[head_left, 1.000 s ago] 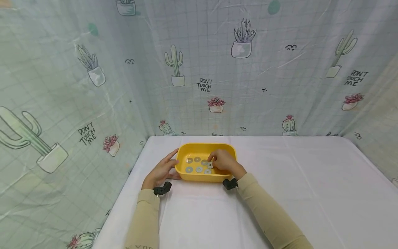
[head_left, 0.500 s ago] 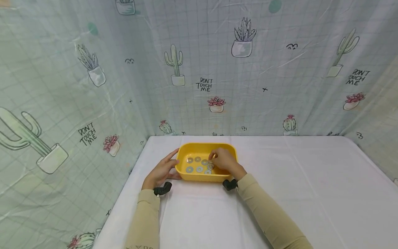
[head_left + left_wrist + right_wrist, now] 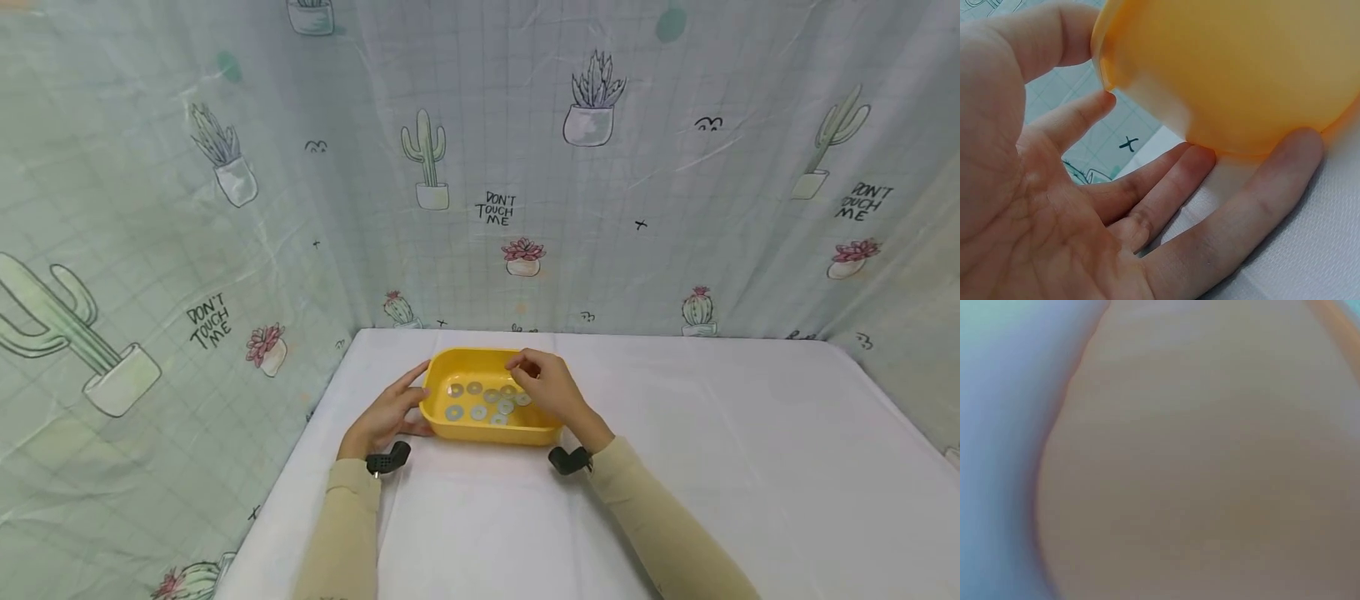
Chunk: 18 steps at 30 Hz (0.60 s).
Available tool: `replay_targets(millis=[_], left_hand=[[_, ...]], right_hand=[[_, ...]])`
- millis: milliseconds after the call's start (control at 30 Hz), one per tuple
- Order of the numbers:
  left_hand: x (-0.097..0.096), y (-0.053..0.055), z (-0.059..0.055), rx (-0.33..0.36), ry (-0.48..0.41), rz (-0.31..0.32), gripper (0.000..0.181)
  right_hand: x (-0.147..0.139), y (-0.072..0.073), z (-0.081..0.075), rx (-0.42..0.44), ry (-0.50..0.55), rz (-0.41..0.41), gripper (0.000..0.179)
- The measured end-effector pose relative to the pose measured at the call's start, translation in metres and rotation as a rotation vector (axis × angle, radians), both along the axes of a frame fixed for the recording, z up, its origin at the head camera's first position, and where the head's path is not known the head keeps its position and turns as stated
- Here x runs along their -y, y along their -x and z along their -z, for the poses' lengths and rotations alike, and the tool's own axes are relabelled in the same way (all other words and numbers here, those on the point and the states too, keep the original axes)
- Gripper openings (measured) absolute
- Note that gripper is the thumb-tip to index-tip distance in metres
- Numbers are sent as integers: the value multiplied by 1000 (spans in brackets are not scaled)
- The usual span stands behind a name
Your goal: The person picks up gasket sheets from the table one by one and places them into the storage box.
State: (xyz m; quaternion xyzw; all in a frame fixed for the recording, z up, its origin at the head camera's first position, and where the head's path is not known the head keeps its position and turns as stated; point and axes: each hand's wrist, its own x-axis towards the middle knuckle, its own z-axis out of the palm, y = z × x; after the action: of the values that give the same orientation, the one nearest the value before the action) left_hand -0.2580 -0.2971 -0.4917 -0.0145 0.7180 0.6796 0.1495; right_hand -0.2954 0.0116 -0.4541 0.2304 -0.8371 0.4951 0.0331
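A yellow plastic tub (image 3: 495, 434) stands on the white-covered table, with several grey flat washers (image 3: 478, 412) spread over its floor. My left hand (image 3: 386, 417) grips the tub's left end. In the left wrist view, the thumb is at the rim and the fingertips (image 3: 1297, 147) lie against the lower wall of the tub (image 3: 1222, 75). Over the tub's right half is my right hand (image 3: 551, 387), its fingers loosely bent above the washers and no washer showing between them. The right wrist view is a blurred close-up of the hand (image 3: 1197, 475).
A white cloth (image 3: 712, 442) covers the table, stretching far to the right of the tub. Behind and to the left hangs a pale curtain (image 3: 480, 150) printed with cacti. Small black wrist cameras (image 3: 388, 458) sit below both hands.
My right hand has let go of washers inside the tub, then lifted and shifted slightly right. More washers show beneath it now. The left hand keeps its hold on the tub.
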Motion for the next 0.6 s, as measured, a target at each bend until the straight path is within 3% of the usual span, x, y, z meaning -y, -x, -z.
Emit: replay_targets(millis=[267, 600], left_hand=[[-8, 2, 3, 16, -4, 3, 58], [-11, 3, -2, 3, 35, 41, 59]], right_hand=[[-24, -1, -2, 30, 78, -79, 13], [-54, 1, -19, 28, 63, -46, 13]])
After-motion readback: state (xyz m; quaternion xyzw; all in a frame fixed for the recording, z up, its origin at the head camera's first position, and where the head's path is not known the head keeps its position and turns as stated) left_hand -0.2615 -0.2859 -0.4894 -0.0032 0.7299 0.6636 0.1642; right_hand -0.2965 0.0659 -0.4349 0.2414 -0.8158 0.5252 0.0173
